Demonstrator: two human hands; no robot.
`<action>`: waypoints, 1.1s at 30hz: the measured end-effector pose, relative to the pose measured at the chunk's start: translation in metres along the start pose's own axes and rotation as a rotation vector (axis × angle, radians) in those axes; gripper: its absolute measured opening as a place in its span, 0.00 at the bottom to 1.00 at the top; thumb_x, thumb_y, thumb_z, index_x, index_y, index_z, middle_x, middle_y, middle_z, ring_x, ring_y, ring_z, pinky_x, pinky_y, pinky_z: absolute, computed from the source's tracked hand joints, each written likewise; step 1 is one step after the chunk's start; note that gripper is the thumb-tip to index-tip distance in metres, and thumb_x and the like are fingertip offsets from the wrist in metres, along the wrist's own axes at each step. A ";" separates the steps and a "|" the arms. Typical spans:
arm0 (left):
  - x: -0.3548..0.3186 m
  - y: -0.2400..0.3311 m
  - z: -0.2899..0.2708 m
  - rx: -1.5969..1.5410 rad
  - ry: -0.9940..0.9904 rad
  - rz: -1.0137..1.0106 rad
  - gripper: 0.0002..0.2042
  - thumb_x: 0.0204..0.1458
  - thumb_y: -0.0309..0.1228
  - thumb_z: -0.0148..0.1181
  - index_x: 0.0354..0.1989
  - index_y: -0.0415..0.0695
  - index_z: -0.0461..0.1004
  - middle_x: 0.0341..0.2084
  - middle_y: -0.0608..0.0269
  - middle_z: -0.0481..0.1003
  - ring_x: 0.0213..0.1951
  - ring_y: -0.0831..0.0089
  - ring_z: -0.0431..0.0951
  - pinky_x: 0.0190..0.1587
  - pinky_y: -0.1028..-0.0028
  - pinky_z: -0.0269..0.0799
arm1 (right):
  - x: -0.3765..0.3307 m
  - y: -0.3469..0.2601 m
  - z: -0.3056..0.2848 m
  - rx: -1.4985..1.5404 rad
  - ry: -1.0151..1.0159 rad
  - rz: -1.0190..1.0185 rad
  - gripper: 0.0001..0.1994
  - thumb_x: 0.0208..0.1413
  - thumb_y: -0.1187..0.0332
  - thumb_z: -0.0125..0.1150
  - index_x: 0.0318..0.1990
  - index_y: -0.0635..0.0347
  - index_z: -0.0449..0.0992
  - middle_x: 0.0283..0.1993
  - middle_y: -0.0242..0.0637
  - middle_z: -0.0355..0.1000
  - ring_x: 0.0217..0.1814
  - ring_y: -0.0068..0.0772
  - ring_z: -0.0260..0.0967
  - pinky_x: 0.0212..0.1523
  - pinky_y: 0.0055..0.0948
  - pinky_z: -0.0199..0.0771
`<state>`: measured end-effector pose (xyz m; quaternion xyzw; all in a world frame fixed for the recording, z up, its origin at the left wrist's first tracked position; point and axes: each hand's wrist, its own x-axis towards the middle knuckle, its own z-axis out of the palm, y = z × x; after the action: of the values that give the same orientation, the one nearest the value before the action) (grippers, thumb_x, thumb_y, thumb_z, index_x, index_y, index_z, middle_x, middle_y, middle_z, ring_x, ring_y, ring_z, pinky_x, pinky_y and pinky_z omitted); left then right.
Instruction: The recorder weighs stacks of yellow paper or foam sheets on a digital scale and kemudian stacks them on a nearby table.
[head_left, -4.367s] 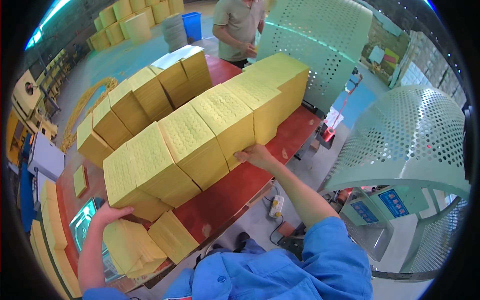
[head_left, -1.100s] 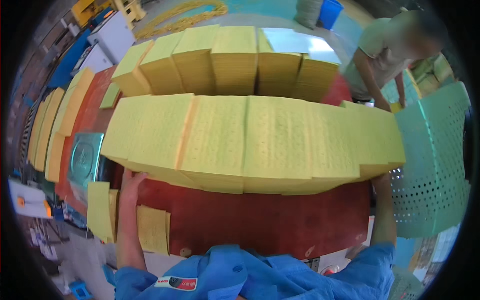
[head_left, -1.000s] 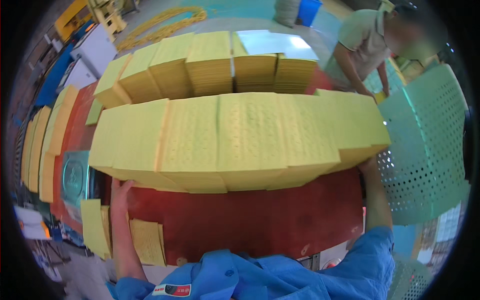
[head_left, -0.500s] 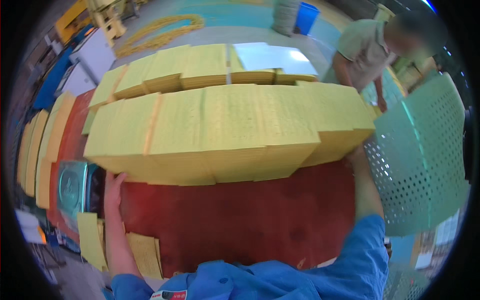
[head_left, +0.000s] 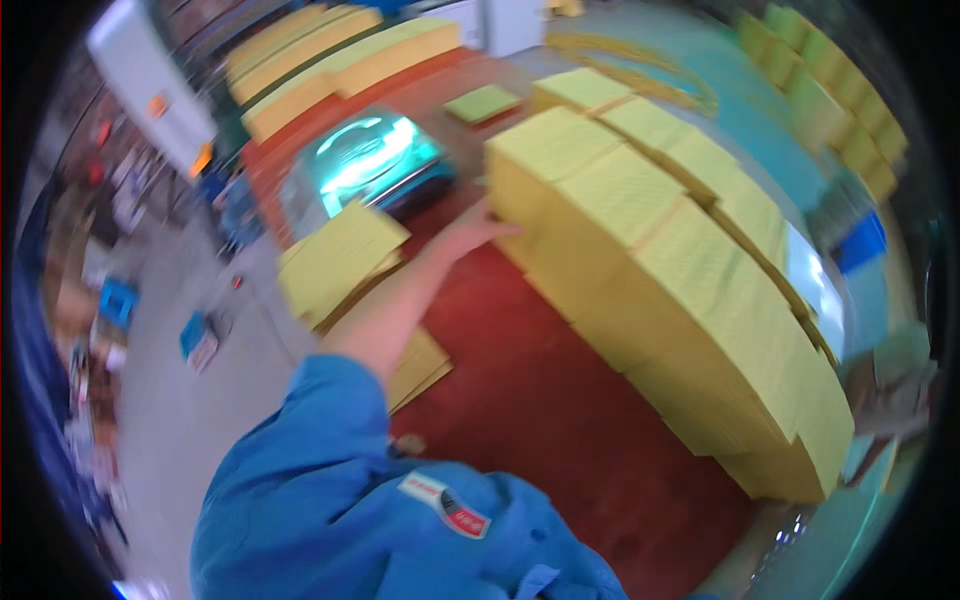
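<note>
Presently, item one: the left hand (head_left: 478, 228), fingers extended and lying flat against the near end face of the long row of yellow paper stacks (head_left: 660, 260); it pinches nothing. The sleeve (head_left: 330, 480) is blue, with a small white-and-red oblong badge (head_left: 445, 503) sewn at the chest. Item two: the right hand, not in view, so its state cannot be told. Item three: the row itself, thick yellow bundles set edge to edge on the red desk (head_left: 540, 400), running from the hand toward the lower right; a second row (head_left: 700, 160) lies just behind it, touching or nearly so. To handle the row well, judging from the palm's place, the push wants to stay square on the end face and low, so that the bundles slide together and the top sheets do not fan or tip. Item four: a loose pile of yellow sheets (head_left: 338, 258) at the desk's left edge, beside the forearm, with a flatter pile (head_left: 418, 365) partly under it. Item five: a machine with a glowing teal top (head_left: 372, 160), beyond the hand. Item six: a single thin yellow-green pad (head_left: 482, 102) lying apart farther back. Item seven: further long yellow stacks (head_left: 340, 55) at the far end, and yellow-green blocks (head_left: 830, 100) along the upper right. Item eight: a blue bin (head_left: 858, 243) on the teal floor at right. Motion blur hides all print.
</note>
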<state>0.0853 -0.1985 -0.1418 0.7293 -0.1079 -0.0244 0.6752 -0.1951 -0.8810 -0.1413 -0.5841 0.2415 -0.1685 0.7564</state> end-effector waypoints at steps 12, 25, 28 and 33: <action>-0.176 0.122 0.072 0.473 0.137 0.541 0.27 0.52 0.34 0.64 0.60 0.40 0.67 0.61 0.47 0.66 0.62 0.52 0.66 0.63 0.61 0.64 | 0.023 -0.017 0.003 -0.211 0.193 -0.235 0.10 0.48 0.63 0.55 0.28 0.62 0.71 0.31 0.39 0.69 0.33 0.39 0.66 0.31 0.40 0.67; -0.363 0.149 -0.160 0.571 0.460 0.345 0.08 0.54 0.21 0.59 0.42 0.41 0.77 0.34 0.56 0.79 0.34 0.61 0.81 0.37 0.70 0.76 | -0.146 -0.013 0.212 -0.236 0.254 -0.413 0.11 0.61 0.62 0.54 0.41 0.61 0.74 0.37 0.31 0.66 0.36 0.26 0.60 0.35 0.28 0.64; -0.409 0.144 -0.227 0.617 0.486 0.324 0.09 0.53 0.19 0.59 0.42 0.40 0.77 0.33 0.56 0.79 0.34 0.64 0.81 0.36 0.71 0.75 | -0.267 -0.015 0.381 -0.297 -0.134 -0.555 0.12 0.62 0.66 0.47 0.30 0.62 0.71 0.31 0.33 0.64 0.33 0.25 0.59 0.35 0.26 0.60; -0.474 0.139 -0.343 0.795 0.686 0.250 0.08 0.52 0.18 0.60 0.40 0.39 0.78 0.33 0.56 0.80 0.33 0.67 0.81 0.36 0.73 0.75 | -0.432 0.057 0.564 -0.079 -0.469 -0.465 0.10 0.61 0.73 0.47 0.26 0.64 0.70 0.26 0.35 0.67 0.26 0.27 0.62 0.30 0.25 0.64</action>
<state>-0.3324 0.2187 -0.0261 0.8762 0.0320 0.3386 0.3415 -0.2372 -0.1818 -0.0098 -0.6752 -0.0725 -0.1881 0.7096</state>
